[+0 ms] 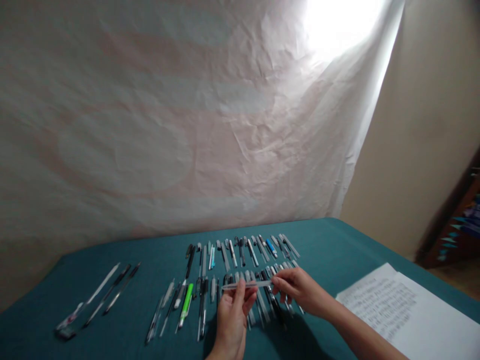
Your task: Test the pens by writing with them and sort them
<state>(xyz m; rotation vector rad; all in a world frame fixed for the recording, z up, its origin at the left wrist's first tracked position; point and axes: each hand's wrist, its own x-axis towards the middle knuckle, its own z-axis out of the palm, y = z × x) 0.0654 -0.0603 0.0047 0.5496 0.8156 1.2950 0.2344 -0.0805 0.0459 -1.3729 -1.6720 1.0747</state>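
Both hands hold one clear pen (247,285) level above the table. My left hand (231,320) pinches its left end with thumb and fingers closed. My right hand (300,290) pinches the right end. Under them lie rows of several pens (240,252) on the teal tablecloth (330,245). A green pen (186,305) lies among those to the left of my left hand.
Three long pens (108,292) lie apart at the far left of the table. A sheet of paper with handwriting (405,310) lies at the right. A creased white cloth (168,115) hangs behind the table. A dark wooden shelf (457,225) stands at the far right.
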